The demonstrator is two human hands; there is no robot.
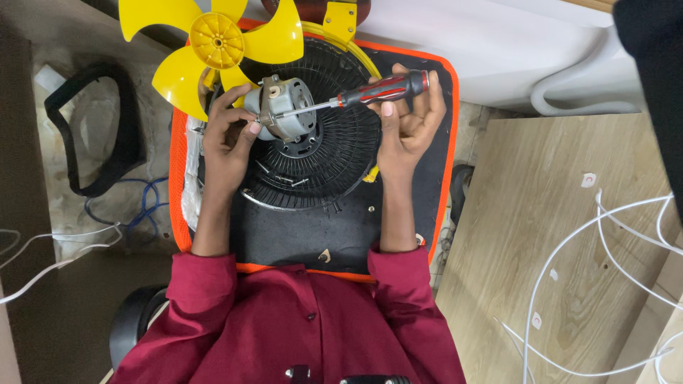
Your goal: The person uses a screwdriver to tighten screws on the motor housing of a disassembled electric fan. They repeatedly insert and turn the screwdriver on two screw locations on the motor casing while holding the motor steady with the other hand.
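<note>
My left hand [229,131] grips a grey metal fan motor [288,107] at its left side, holding it above a black wire fan grille [334,153]. My right hand [409,117] is closed around a screwdriver [377,90] with a red and black handle. Its thin shaft points left and its tip touches the motor near my left fingers. A yellow fan blade [213,43] lies just beyond the motor at the top. Several small loose screws lie on the grille below the motor.
The grille rests on a black mat with an orange border [441,178] on my lap. A wooden board [562,235] with white cables [605,249] lies to the right. A black strap loop [92,128] and blue wire lie on the floor at left.
</note>
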